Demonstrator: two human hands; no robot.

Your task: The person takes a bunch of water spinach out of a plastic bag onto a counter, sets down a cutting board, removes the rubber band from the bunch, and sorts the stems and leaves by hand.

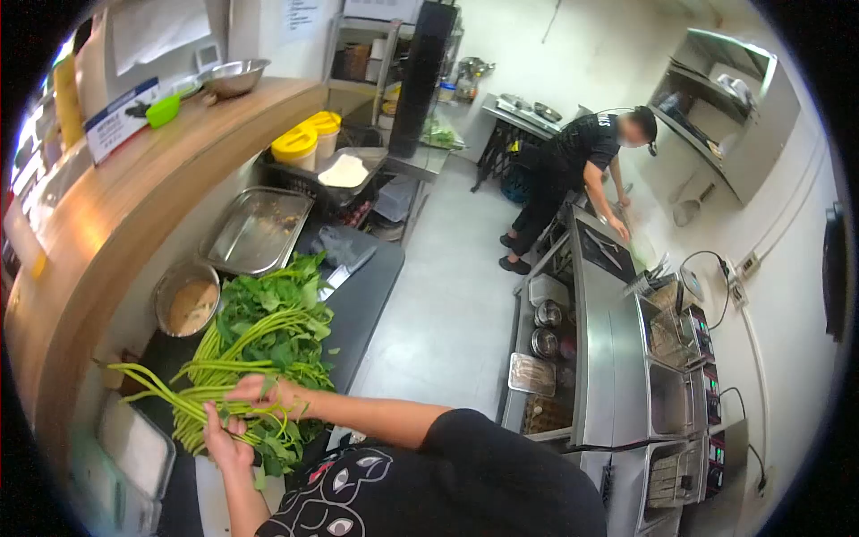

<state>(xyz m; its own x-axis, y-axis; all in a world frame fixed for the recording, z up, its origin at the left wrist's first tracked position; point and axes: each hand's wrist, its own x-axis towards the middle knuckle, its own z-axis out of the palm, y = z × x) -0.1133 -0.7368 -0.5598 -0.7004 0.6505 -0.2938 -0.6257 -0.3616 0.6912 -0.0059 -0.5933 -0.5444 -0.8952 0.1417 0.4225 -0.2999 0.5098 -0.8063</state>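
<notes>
A big heap of leafy water spinach point(282, 327) with long pale green stems lies on the dark counter before me. My left hand point(228, 440) is closed round a bunch of its stems, whose ends stick out to the left. Just above and to the right, my right hand point(273, 396) has its fingers closed on stems and leaves of the same bunch. Part of a white cutting board point(215, 501) shows below my left hand. Beside the heap stand a metal bowl point(188, 304) with brownish contents and a steel tray point(259, 233) with scraps.
A lidded plastic container point(134, 443) sits at the left. Yellow-lidded tubs point(295, 145) stand at the back, below a curved wooden ledge point(179, 161). Across the aisle, a co-worker point(573, 166) bends over a steel counter point(595, 340); fryers with baskets point(676, 403) line the right.
</notes>
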